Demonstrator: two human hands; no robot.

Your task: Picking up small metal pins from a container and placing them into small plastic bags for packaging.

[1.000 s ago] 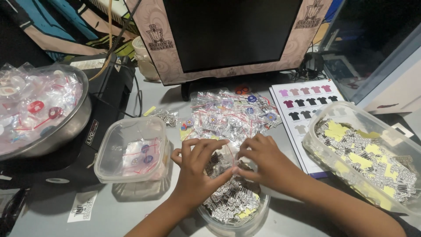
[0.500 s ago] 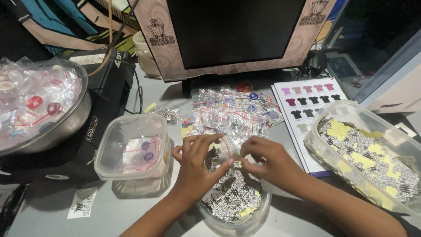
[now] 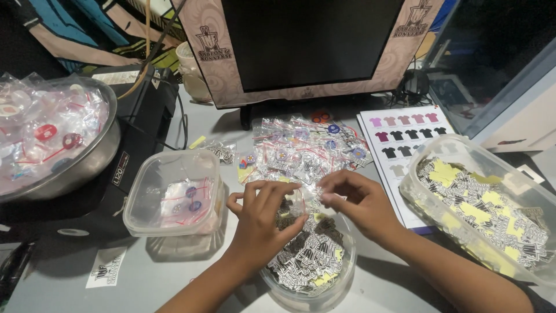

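Note:
My left hand (image 3: 260, 217) and my right hand (image 3: 356, 203) meet over a round clear tub (image 3: 310, 272) full of black-and-white stickers. Between the fingertips of both hands is a small clear plastic bag (image 3: 307, 196), pinched from either side. Just beyond the hands lies a heap of small sealed bags with coloured badges (image 3: 307, 148) on the grey table.
A clear square container (image 3: 174, 194) with a few bagged badges sits to the left. A steel bowl (image 3: 87, 162) heaped with bagged badges rests on a black printer far left. A large clear tub of stickers (image 3: 480, 214) is on the right, a shirt colour chart (image 3: 405, 136) behind it, a monitor (image 3: 307, 46) at the back.
Both hands have lifted slightly from the sticker tub and now pinch the small clear bag between them; the view has shifted a little.

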